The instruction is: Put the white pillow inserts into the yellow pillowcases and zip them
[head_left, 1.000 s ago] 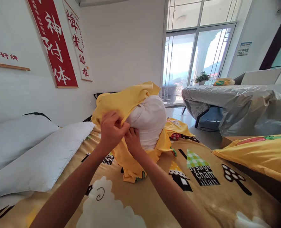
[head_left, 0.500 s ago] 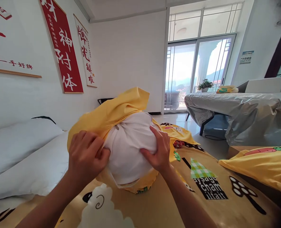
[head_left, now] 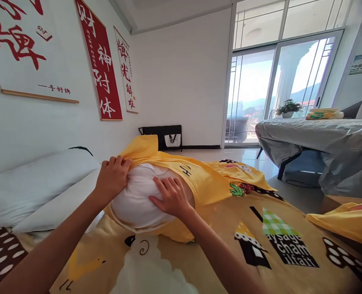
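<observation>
A plump white pillow (head_left: 138, 204) lies partly inside a yellow pillowcase (head_left: 205, 175), its near end showing through the wide mouth. My left hand (head_left: 114, 175) is closed on the pillowcase's upper left edge, the fingers curled over the cloth. My right hand (head_left: 171, 196) rests on the white pillow with its fingers apart and the thumb spread; it presses against the pillow's surface. Dark lettering and a green printed leaf show on the pillowcase. The pillow's far end is hidden inside the case.
Two white pillows (head_left: 46, 185) lie at the left on the patterned bedsheet (head_left: 217, 245). More yellow printed cloth (head_left: 251, 173) lies beyond the case, and another yellow piece (head_left: 346, 224) at the right edge. A plastic-covered table (head_left: 315, 134) stands back right, near glass doors.
The pillow and case now sit lower and flatter, extending away to the right. My right hand has moved onto the pillow's top; my left hand still grips the case edge. The view has shifted left.
</observation>
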`<state>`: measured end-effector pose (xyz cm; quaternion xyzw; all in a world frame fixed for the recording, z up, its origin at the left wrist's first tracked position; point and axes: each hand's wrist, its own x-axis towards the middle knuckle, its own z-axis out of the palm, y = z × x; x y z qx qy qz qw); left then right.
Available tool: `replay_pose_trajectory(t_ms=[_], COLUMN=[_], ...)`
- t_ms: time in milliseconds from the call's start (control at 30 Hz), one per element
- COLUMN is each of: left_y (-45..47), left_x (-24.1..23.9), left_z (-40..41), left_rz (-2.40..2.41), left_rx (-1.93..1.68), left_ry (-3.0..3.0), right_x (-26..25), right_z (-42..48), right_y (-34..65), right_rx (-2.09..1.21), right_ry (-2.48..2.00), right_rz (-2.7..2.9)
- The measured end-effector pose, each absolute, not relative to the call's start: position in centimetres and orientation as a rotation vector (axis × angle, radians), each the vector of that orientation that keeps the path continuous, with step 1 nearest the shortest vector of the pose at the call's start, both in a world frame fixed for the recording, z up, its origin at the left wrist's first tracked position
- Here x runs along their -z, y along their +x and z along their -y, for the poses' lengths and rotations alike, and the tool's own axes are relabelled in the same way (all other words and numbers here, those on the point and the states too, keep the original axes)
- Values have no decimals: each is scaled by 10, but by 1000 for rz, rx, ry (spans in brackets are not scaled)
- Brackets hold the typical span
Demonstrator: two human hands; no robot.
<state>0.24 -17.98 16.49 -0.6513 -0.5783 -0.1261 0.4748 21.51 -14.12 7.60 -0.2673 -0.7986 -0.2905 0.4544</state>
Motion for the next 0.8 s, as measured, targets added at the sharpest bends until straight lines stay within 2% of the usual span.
replay_pose_trajectory(t_ms=[100, 200, 433, 633, 700, 800], left_y=[-25, -44, -36, -9, -9, -16], left_x=[-142, -132, -152, -168, -173, -178], left_z=[171, 166, 175, 172, 169, 166], left_rz=[1437, 1430, 1060, 1080, 1203, 1338], left_rx=[253, 380, 690, 870, 881, 906], left_ry=[-1501, -1458, -1456, -1407, -1402, -1430], right_x=[-66, -65, -89, -127, -121, -85], right_z=[133, 138, 165, 144, 145, 150], right_y=[192, 170, 129, 131, 151, 195], right_rx=[721, 710, 700, 561, 561, 660], right_ry=[-626, -611, -854, -1107, -972, -753], right_rz=[2057, 2120, 2187, 1946, 1945, 1874])
